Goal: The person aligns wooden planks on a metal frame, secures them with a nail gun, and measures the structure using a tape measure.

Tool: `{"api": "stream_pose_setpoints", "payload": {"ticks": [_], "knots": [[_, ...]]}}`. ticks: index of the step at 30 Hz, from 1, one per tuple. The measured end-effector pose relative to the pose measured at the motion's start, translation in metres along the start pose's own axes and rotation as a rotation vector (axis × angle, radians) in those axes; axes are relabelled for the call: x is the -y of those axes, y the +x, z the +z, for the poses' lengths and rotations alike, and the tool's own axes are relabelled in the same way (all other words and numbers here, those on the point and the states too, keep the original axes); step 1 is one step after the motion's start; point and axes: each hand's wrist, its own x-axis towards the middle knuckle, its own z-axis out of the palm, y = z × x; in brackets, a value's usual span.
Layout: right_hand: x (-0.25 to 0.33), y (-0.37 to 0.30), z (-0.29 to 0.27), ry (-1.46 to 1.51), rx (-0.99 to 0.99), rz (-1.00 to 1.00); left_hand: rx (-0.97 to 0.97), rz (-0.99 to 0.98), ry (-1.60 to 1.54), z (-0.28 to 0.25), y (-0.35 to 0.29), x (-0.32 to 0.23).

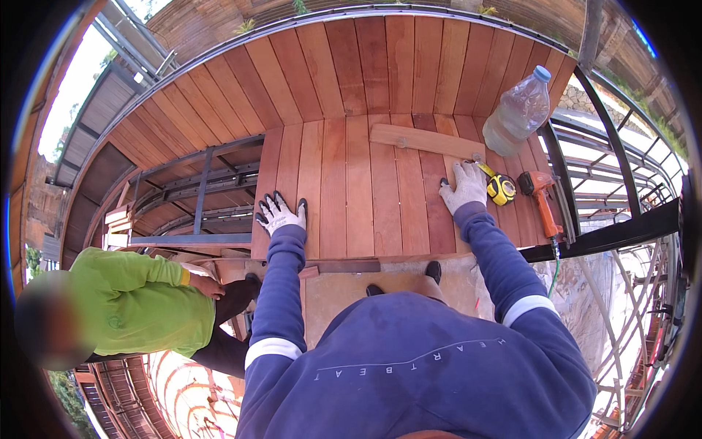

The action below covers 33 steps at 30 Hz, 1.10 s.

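Note:
Reddish wooden slats (358, 190) lie side by side as a bench seat in front of me. My left hand (281, 214), in a pale glove with dark fingertips, rests on the slats near their left edge, fingers spread. On the right, my gloved right hand (465, 186) lies on the slats with its fingers stretched out, right beside a yellow and black tape measure (500, 187). A loose short board (424, 140) lies across the slats, its right end close to my right fingertips. Past the tape measure lies an orange and black air nailer (541, 201) with a green hose.
A large clear plastic bottle (518, 110) with a blue cap stands at the back right. Slatted backrest boards (351, 69) curve behind. Open black metal framing (618, 157) flanks the slats. A co-worker in a green shirt (142, 307) sits at the left.

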Motion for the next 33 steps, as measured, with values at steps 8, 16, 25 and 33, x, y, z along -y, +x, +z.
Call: {"api": "stream_pose_setpoints", "payload": {"ticks": [8, 16, 25, 33], "knots": [[0.013, -0.006, -0.014, -0.112, -0.177, -0.15, -0.084, 0.105, -0.099, 0.003, 0.001, 0.007], [0.002, 0.001, 0.0, -0.084, 0.037, -0.143, -0.018, 0.212, 0.004, 0.003, -0.001, 0.007], [0.009, 0.001, -0.012, -0.073, 0.088, -0.088, -0.012, 0.38, -0.024, 0.003, -0.002, 0.011], [0.008, 0.009, -0.018, 0.012, 0.059, -0.094, 0.09, 0.578, 0.024, -0.023, -0.037, -0.06]]}}
